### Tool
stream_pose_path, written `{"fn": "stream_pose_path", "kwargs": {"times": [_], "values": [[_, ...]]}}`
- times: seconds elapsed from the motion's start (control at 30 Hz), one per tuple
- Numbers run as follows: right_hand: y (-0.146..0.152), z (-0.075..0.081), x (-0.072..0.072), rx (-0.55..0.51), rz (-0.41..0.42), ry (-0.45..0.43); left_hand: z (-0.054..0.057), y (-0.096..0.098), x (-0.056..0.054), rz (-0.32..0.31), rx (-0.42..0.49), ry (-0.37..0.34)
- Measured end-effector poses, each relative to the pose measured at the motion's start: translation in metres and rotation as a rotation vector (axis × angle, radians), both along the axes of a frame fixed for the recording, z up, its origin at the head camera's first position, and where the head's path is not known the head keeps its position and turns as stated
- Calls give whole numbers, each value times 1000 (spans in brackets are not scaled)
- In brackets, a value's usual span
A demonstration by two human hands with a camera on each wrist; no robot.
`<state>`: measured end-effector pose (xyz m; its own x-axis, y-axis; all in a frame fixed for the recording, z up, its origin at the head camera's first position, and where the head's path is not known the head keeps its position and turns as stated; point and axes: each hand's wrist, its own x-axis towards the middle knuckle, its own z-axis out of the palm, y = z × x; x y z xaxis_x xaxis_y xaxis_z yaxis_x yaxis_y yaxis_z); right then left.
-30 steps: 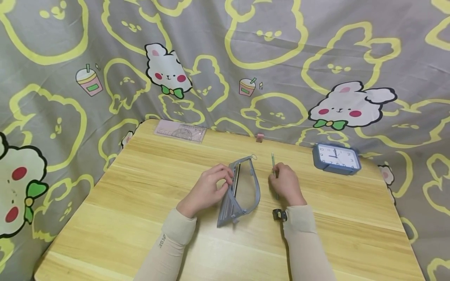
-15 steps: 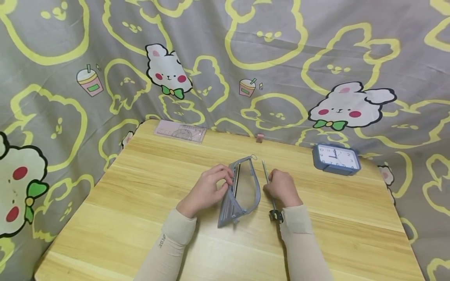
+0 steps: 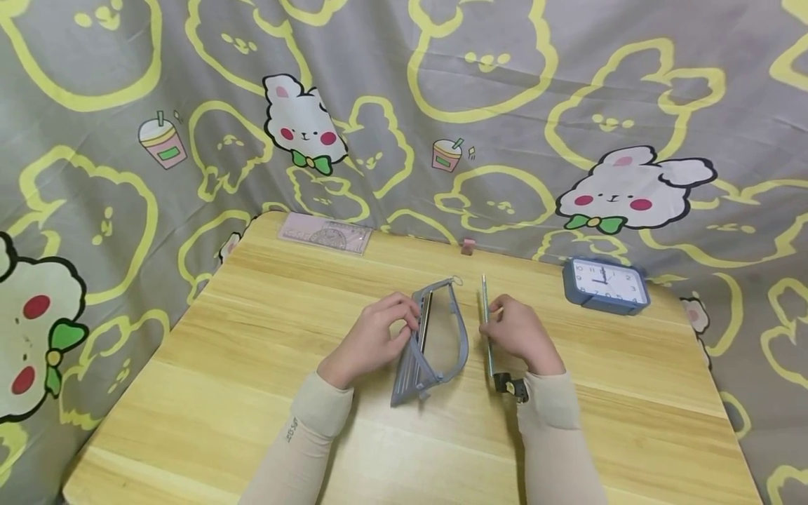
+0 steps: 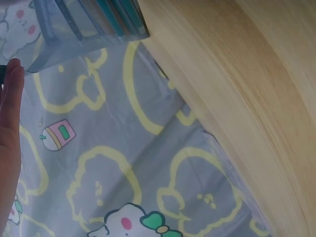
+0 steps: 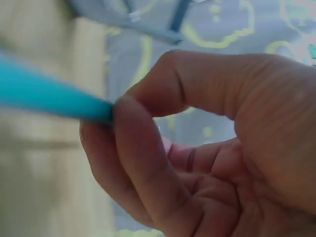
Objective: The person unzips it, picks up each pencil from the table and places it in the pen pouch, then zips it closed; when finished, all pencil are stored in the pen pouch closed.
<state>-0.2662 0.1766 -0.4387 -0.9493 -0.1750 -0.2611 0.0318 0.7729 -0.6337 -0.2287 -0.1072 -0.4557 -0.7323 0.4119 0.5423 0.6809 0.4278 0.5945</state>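
My left hand [image 3: 372, 337] grips the near-left edge of a grey-blue zip pencil case [image 3: 410, 372], whose mouth gapes toward the right. Dark and silvery slim items show inside the mouth. Through the see-through wall of the case [image 4: 94, 24], teal sticks appear in the left wrist view. To the right of the case, my right hand [image 3: 520, 330] pinches a slim teal pencil [image 3: 486, 301] between thumb and fingertips. It points away from me, above the wooden table [image 3: 265, 315]. The right wrist view has the pencil [image 5: 44, 91] large and blurred, running left from the pinch.
A blue alarm clock [image 3: 604, 284] stands at the table's back right. A flat pink printed pouch [image 3: 325, 233] lies at the back left, and a small pink block [image 3: 468, 246] sits at the back edge. A patterned curtain [image 3: 379, 84] closes off the back and sides.
My right hand with the pencil shifts left toward the case, then slightly back right, and the pencil's tilt changes to nearly straight away from me. The left hand and case stay put.
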Motion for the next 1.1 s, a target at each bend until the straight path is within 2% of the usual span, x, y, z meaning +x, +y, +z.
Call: {"fn": "stream_pose_path", "kwargs": {"times": [0.27, 0.5, 0.63, 0.8, 1.1], "values": [[-6, 27, 16, -193, 88, 0, 0, 0, 0, 4, -10, -25], [-16, 36, 31, -265, 319, -13, 2, 1, 1, 5, -6, -30], [-23, 36, 33, -285, 392, -32, 2, 2, 1, 3, 2, -32], [-34, 31, 31, -326, 366, -59, 2, 2, 1, 0, 0, -27], [-55, 18, 27, -376, 216, -76, 2, 3, 2, 4, -16, -48]]}}
